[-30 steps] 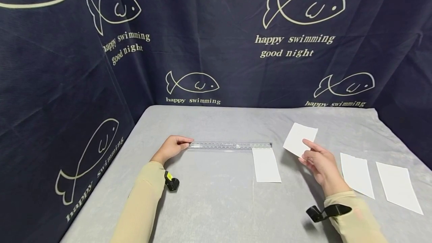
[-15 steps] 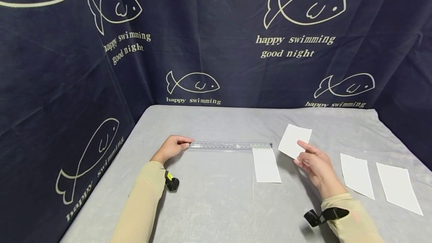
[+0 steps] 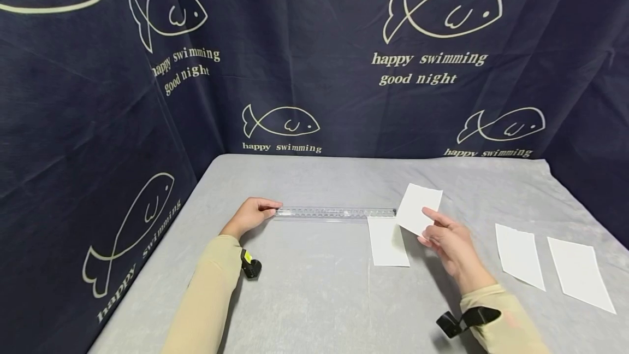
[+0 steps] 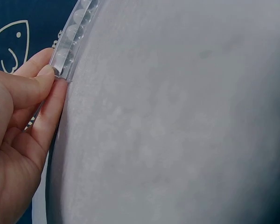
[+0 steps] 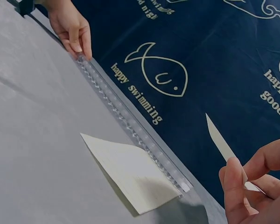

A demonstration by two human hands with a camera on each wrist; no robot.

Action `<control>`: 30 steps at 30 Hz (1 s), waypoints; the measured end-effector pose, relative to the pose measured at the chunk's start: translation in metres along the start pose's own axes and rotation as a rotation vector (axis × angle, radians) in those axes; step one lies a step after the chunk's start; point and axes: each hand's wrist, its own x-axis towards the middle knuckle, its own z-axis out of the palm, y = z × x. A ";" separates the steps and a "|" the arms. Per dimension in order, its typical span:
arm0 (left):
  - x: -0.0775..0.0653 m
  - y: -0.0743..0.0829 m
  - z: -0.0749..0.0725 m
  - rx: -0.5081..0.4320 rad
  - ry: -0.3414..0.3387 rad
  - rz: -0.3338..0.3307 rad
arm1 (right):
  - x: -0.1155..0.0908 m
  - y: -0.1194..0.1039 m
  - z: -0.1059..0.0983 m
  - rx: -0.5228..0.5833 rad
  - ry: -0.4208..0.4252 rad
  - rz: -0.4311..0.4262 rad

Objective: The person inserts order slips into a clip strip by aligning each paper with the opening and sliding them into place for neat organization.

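My left hand (image 3: pixel 250 215) pinches the left end of a long clear plastic binding strip (image 3: pixel 319 212), which has a row of small rings along it. Close up in the left wrist view, thumb and fingers grip the end of the strip (image 4: pixel 74 30). A white sheet of paper (image 3: pixel 388 247) has its top edge at the strip's right end. Between the thumb and fingers of my right hand (image 3: pixel 452 245) is another small white sheet (image 3: pixel 417 206), raised and tilted beside that end. Seen nearly edge-on in the right wrist view, the held sheet (image 5: pixel 219 140) stands apart from the strip.
Two more white sheets, a nearer one (image 3: pixel 521 255) and a farther one (image 3: pixel 580 272), lie on the grey-covered table (image 3: pixel 314 299) at the right. A dark blue curtain (image 3: pixel 344 97) with fish drawings hangs behind and along the sides.
My right hand has moved left with its sheet, which now overlaps the corner of the sheet at the strip in the head view. The left hand and the strip stay put.
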 end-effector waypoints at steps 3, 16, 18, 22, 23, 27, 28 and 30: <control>0.000 0.000 0.001 0.001 0.002 -0.006 | -0.002 0.000 0.003 0.000 -0.011 0.008; 0.000 -0.002 0.000 0.004 -0.014 -0.019 | -0.008 0.003 0.012 -0.013 -0.041 -0.003; -0.001 -0.001 -0.001 0.004 -0.017 -0.023 | -0.009 0.004 0.014 -0.025 -0.050 -0.002; -0.001 0.001 -0.002 -0.002 -0.016 -0.024 | -0.010 0.006 0.019 -0.042 -0.064 0.001; -0.001 0.002 -0.002 -0.004 -0.015 -0.020 | -0.011 0.007 0.021 -0.045 -0.068 0.001; -0.001 0.002 -0.001 -0.009 -0.015 -0.021 | -0.012 0.010 0.025 -0.057 -0.072 0.004; -0.001 0.002 -0.002 -0.014 -0.016 -0.022 | -0.012 0.010 0.026 -0.061 -0.075 0.004; -0.002 0.002 -0.002 -0.011 -0.019 -0.021 | -0.012 0.010 0.028 -0.068 -0.080 0.010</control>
